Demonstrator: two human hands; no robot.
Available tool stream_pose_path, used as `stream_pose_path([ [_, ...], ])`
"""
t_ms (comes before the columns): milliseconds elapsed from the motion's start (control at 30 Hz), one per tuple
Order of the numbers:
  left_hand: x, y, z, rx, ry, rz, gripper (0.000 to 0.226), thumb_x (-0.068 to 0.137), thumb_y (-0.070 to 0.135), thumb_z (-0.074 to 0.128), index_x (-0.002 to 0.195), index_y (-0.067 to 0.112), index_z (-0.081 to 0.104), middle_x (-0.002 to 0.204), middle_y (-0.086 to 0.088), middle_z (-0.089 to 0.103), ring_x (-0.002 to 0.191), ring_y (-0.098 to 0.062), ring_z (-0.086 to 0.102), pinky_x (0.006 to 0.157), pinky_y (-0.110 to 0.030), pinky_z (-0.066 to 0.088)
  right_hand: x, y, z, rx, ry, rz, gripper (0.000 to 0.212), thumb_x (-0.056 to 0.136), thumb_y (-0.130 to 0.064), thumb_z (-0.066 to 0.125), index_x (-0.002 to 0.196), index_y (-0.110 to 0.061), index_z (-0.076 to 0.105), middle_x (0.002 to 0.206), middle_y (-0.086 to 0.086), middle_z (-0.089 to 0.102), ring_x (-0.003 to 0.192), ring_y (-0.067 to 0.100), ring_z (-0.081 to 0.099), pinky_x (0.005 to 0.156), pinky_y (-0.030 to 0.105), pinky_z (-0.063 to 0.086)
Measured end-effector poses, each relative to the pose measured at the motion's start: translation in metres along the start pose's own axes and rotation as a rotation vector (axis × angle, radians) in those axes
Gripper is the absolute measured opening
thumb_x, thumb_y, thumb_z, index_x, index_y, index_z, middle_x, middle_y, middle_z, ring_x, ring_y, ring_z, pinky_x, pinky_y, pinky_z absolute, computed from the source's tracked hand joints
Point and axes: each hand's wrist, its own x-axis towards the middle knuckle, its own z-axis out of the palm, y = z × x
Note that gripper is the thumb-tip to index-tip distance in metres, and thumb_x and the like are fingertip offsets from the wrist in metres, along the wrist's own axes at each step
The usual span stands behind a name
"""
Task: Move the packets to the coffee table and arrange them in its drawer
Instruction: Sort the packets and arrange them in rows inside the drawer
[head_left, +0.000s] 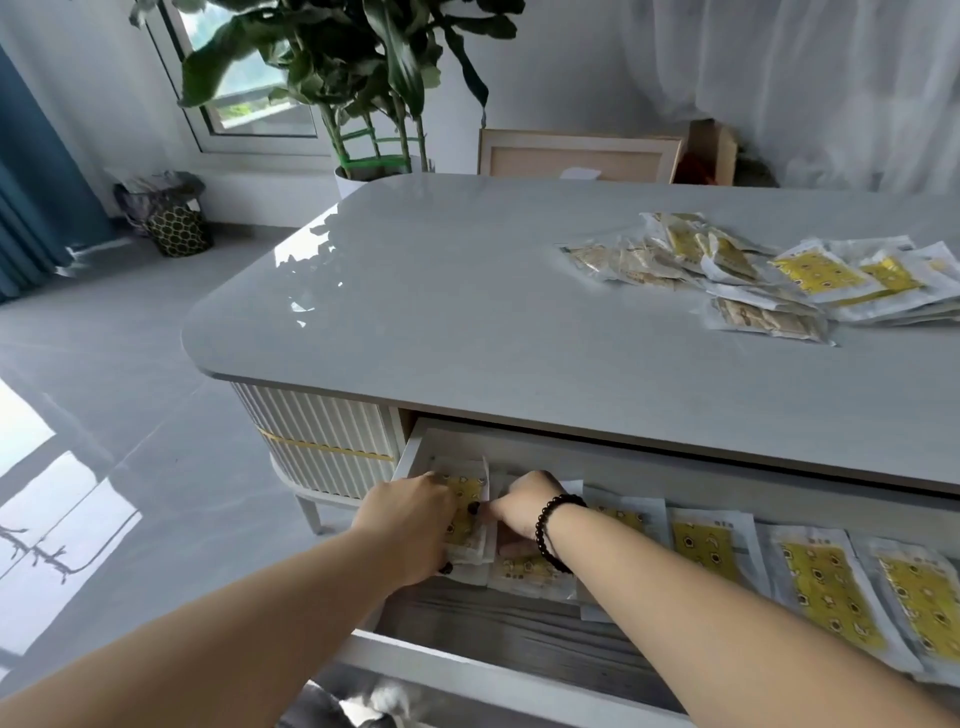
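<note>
The coffee table's drawer (447, 660) stands pulled out below the grey tabletop (467, 312). A row of white packets with yellow panels (826, 587) lies flat along its back. At the drawer's left end my left hand (415, 525) grips a small stack of packets (467, 514) held partly on edge. My right hand (524, 506), with a black bead bracelet at the wrist, curls its fingers round the same stack from the right, and its thumb presses on a packet (530, 571) below. More packets lie in a loose pile (753, 270) on the tabletop at the right.
A potted plant (363, 78) and a framed panel (576, 156) stand behind the table. A patterned bin (174, 223) sits on the glossy floor at the left, near blue curtains. The drawer's front part shows bare wood-grain bottom (519, 639).
</note>
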Motion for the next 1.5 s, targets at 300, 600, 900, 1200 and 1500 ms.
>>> stream_pose_path([
  [300,0.000,0.010,-0.006,0.073,-0.029,0.029,0.024,0.085,0.023,0.060,0.109,0.017,0.063,0.115,-0.002,0.046,0.088,-0.026,0.061,0.063,-0.031,0.042,0.021,0.017,0.004,-0.189,0.171,-0.089,0.012,0.071,-0.013,0.077,0.070,-0.006,0.067,0.084,0.014,0.072,0.076,0.029,0.071,0.068,0.044,0.061],
  [600,-0.001,0.003,-0.017,0.085,-0.106,0.033,0.046,0.074,0.049,0.071,0.106,0.018,0.061,0.105,0.003,0.049,0.084,-0.019,0.056,0.065,-0.029,0.044,-0.014,0.003,-0.022,0.005,0.051,-0.118,0.020,0.080,-0.026,0.075,0.090,-0.010,0.069,0.090,0.009,0.072,0.074,0.024,0.073,0.061,0.031,0.061],
  [900,-0.005,0.018,-0.064,-0.459,0.104,0.038,0.020,0.086,0.039,0.060,0.102,0.029,0.066,0.097,0.012,0.066,0.079,-0.007,0.058,0.067,-0.021,0.048,-0.078,0.020,-0.096,-0.108,0.098,-0.162,0.008,0.086,-0.004,0.056,0.087,-0.007,0.064,0.084,0.012,0.071,0.058,0.018,0.064,0.052,0.025,0.054],
  [1200,0.009,0.074,-0.108,-0.909,0.250,0.201,0.019,0.085,0.014,0.061,0.084,0.031,0.069,0.072,0.009,0.070,0.067,-0.008,0.068,0.064,-0.023,0.056,-0.139,0.036,-0.204,-0.112,0.352,-0.243,0.010,0.086,-0.004,0.057,0.085,-0.010,0.066,0.083,0.011,0.072,0.066,0.018,0.069,0.056,0.024,0.055],
  [1500,0.083,0.145,-0.165,-1.088,0.327,0.252,0.018,0.084,0.005,0.059,0.086,0.019,0.071,0.081,0.002,0.073,0.078,-0.013,0.068,0.061,-0.019,0.050,-0.128,0.046,-0.320,0.192,0.716,-0.252,0.007,0.081,-0.001,0.060,0.084,-0.004,0.065,0.083,0.015,0.069,0.068,0.026,0.067,0.062,0.030,0.056],
])
